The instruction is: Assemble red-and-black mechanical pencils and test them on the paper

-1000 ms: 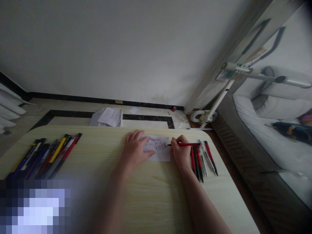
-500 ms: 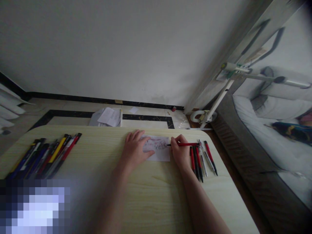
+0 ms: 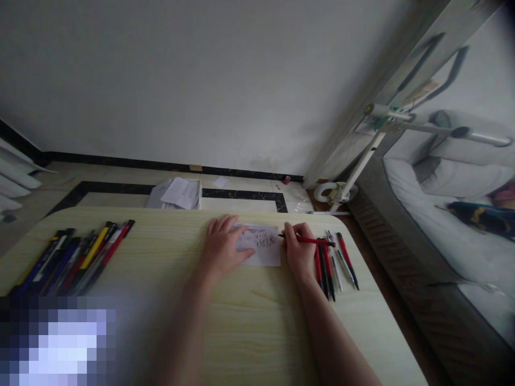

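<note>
Far left: white fabric curtain (image 3: pixel 14 179) hanging at the floor's edge. Next, on the pale wood-grain surface (image 3: pixel 249 332) with rounded corners: loose bundle of slim pens with blue, black, yellow and red barrels (image 3: pixel 82 260), lying side by side at a slant, no cup or case around them. Lower-left corner is pixelated, can't read it.

Beyond the surface's far edge, a pile of loose white paper sheets (image 3: pixel 180 193) sits low down. Pale straight edge on its right side; can't tell if that's a box holding them or just more stack.

Left hand (image 3: pixel 223 246): flat, fingers spread, thumb out, pressing on the left part of a small white rectangular paper sheet (image 3: pixel 263 258). Sheet lies near the far edge, between the hands, dark and reddish scribbles across its upper part.

Small red cylindrical can (image 3: pixel 287 180) on the floor by the wall; contents not visible.

Right hand (image 3: pixel 299 256): narrow writing grip on a slim red pen with black tip (image 3: pixel 316 241), tip at the sheet's right edge. Contact unclear.

Just right of it: loose row of red-and-black and clear-barrelled pens (image 3: pixel 330 268), also uncontained.

Off the surface: white tubular metal stand (image 3: pixel 362 163), then grey padded sofa (image 3: pixel 458 179) carrying a dark blue bundle (image 3: pixel 477 215).
</note>
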A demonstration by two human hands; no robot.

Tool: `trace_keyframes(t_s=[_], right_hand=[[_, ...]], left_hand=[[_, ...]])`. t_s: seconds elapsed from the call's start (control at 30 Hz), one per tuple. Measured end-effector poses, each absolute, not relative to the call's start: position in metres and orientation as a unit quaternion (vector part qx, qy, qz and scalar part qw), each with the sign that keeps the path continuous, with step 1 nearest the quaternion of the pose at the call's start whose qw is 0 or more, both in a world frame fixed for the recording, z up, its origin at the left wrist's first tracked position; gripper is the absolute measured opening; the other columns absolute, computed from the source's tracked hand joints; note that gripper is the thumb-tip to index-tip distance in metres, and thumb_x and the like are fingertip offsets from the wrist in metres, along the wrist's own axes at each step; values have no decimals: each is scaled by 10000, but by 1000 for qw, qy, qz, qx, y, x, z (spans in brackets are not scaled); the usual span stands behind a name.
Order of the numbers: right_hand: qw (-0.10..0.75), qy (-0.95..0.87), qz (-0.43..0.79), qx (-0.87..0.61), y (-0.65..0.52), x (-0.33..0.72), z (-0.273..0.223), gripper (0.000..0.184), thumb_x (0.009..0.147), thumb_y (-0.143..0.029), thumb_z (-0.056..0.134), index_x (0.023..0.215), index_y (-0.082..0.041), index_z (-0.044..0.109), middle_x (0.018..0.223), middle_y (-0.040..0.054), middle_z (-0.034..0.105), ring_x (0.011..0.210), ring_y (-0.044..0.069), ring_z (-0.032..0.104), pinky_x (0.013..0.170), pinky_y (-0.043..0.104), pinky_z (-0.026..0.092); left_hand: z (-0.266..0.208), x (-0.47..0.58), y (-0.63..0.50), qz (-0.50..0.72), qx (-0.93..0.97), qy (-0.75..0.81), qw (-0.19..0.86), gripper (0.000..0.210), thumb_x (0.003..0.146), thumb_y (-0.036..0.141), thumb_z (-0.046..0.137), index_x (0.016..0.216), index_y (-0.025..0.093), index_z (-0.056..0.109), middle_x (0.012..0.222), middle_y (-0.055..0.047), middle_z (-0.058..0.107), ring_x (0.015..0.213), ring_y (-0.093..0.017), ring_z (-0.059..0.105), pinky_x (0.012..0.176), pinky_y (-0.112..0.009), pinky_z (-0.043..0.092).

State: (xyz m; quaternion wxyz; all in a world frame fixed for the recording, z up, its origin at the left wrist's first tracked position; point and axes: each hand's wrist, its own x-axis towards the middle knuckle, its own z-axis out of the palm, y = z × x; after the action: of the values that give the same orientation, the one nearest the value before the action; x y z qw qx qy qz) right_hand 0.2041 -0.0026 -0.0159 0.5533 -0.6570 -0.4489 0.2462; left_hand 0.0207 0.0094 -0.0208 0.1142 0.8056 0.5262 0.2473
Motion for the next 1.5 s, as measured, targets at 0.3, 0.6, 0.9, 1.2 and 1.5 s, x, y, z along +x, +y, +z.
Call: trace_keyframes(t_s=[0.3, 0.6, 0.9, 1.2, 1.5], right_hand=[[541, -504, 197, -644, -10, 195, -14, 203, 840, -339, 416, 923, -169, 491, 570, -49, 480, 451, 83, 461, 448, 191, 360], [489, -571, 113, -650, -11, 194, -21, 170, 819, -239, 423, 967, -170, 469, 599, -56, 382, 499, 91, 354, 484, 211, 294], [464, -598, 136, -639, -12, 193, -24, 214, 816, -204, 384, 1019, -186, 449, 657, -35, 402, 546, 112, 389, 513, 229, 325], [448, -612, 121, -640, -16, 189, -17, 354, 755, -83, 357, 1089, -185, 414, 823, 28, 450, 690, 147, 454, 591, 260, 380], [454, -628, 126, -620, -17, 182, -13, 333, 711, -60, 364, 1010, -187, 440, 868, 39, 432, 685, 149, 472, 618, 287, 407]], left_hand=[[-4, 23, 7, 426, 708, 481, 293, 365, 710, 400, 581, 998, 176, 576, 1119, -93, 544, 1093, -240, 436, 932, -392, 308], [6, 35, -6, 316, 509, 283, 749, 266, 622, 286, 688, 674, 145, 469, 624, 4, 541, 537, -94, 486, 513, -219, 356], [-1, 38, -4, 290, 476, 269, 786, 247, 667, 272, 661, 714, 147, 453, 628, -4, 563, 530, -105, 520, 528, -234, 375], [-1, 32, -3, 289, 443, 252, 810, 269, 637, 199, 687, 742, 155, 443, 678, -17, 592, 558, -120, 548, 532, -237, 391], [1, 32, 1, 366, 399, 255, 801, 266, 684, 319, 643, 853, 172, 500, 725, -30, 608, 566, -141, 567, 543, -264, 413]])
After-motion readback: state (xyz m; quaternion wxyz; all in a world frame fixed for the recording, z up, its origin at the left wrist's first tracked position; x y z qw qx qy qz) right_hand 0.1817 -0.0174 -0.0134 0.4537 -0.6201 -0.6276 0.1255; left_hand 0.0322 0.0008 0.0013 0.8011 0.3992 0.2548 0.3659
